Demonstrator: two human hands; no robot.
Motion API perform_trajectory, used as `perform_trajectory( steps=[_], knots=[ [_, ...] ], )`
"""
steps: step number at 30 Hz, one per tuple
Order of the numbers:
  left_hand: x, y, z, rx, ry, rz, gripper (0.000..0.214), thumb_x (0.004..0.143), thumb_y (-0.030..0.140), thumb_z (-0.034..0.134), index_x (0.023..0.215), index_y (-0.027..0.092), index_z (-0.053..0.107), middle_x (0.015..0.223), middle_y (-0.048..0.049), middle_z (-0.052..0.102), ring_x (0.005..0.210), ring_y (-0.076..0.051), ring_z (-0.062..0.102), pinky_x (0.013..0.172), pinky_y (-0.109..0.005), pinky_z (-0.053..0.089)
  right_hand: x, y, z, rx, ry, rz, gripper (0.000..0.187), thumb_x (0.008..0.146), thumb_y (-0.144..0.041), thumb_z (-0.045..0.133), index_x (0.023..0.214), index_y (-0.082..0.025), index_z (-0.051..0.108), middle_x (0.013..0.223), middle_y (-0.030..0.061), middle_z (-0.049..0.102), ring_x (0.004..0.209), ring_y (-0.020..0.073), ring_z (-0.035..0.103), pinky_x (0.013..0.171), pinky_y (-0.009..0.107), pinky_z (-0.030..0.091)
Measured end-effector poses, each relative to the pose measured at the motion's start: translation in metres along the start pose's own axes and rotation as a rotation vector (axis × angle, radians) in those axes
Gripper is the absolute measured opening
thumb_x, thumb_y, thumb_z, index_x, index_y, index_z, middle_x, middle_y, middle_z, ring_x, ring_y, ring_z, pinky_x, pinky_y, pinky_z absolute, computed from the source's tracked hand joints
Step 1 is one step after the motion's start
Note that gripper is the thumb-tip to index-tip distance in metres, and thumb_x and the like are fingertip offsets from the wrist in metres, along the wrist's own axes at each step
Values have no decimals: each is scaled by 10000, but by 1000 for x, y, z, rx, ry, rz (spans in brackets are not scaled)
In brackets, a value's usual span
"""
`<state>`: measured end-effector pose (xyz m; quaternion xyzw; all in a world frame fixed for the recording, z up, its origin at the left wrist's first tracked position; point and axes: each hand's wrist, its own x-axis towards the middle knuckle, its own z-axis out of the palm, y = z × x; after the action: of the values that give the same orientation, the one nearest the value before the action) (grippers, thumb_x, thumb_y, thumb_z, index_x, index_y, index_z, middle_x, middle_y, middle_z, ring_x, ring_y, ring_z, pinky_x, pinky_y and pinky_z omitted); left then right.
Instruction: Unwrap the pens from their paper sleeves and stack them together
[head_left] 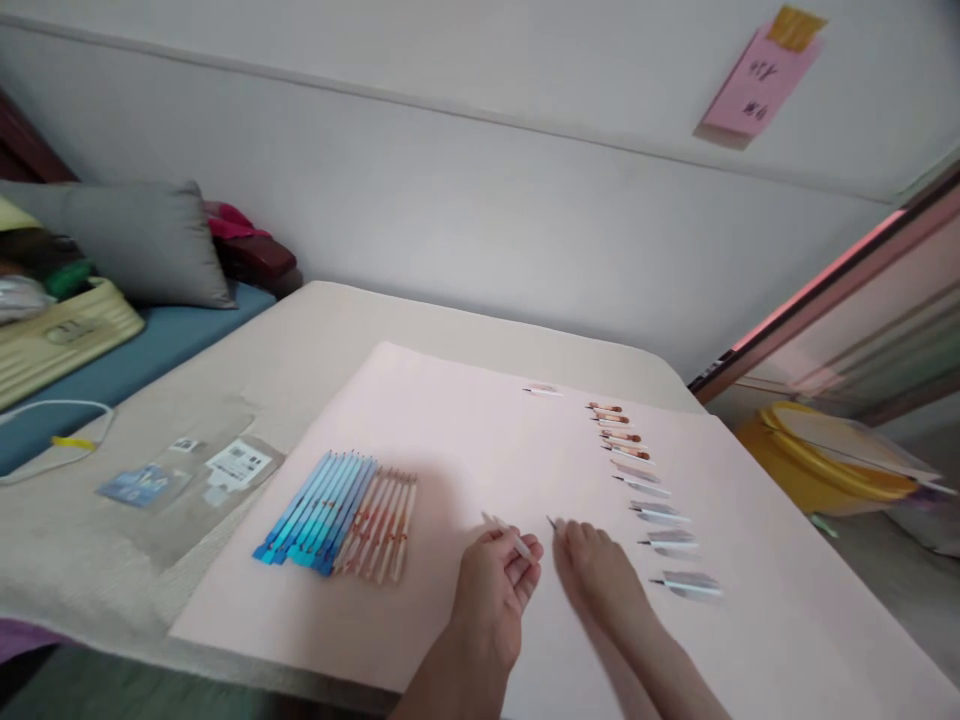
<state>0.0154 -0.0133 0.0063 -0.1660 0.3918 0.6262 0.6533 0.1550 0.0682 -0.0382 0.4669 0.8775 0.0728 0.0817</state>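
Lower centre of the frame, both hands rest on the pink sheet (465, 420) — left hand (491, 590) pinching a thin white stick (508, 535), right hand (596, 570) closed on a small tip (553, 523) — blue and orange sticks (337, 515) lie left.

A thin white refill tube (508, 535) lay slanted across the left hand's fingertips, just right of the pen row (337, 515), tip pointing back toward that row. A second small piece, blurred, sat pinched farther right of the row.
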Motion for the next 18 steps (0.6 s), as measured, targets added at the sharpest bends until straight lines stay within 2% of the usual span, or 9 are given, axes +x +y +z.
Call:
perform_trajectory(
  steps=[2,5,9,12,15,18],
  knots=[
    [-1,0,0,1,4,1,126,740,166,590,841,134,523,911,-133,642,826,-172,650,682,-230,479,-24,-15,1,13,13,41,210,889,-187,384,996,-176,565,849,112,599,763,226,563,619,316,364],
    [-5,0,-1,19,2,16,112,736,144,589,828,128,527,891,-130,644,829,-174,651,683,-228,486,-39,-26,-1,75,53,32,210,868,-150,417,1010,-196,564,879,95,610,799,224,563,660,318,363],
    [-6,3,-5,42,16,50,85,733,116,593,796,126,536,811,-106,643,769,-161,652,631,-221,495,-34,-12,-2,283,118,110,187,894,-215,406,864,-208,590,801,53,610,766,175,559,646,270,347],
    [-2,10,-7,61,32,109,62,748,83,573,786,122,545,778,-91,636,719,-145,644,588,-219,503,-31,4,-1,302,149,236,241,898,-259,399,775,-198,597,774,55,612,758,172,557,654,265,337],
    [7,17,-7,97,45,147,58,762,84,565,806,122,560,808,-94,635,727,-145,639,596,-237,519,-34,11,-7,286,111,276,232,893,-243,399,806,-199,610,815,61,622,775,178,557,648,266,335],
    [15,17,-6,149,76,139,67,769,105,567,831,130,572,834,-92,631,701,-138,630,573,-244,518,-41,4,-20,329,69,272,222,893,-216,384,855,-201,602,858,57,624,819,171,561,668,256,355]
  ],
)
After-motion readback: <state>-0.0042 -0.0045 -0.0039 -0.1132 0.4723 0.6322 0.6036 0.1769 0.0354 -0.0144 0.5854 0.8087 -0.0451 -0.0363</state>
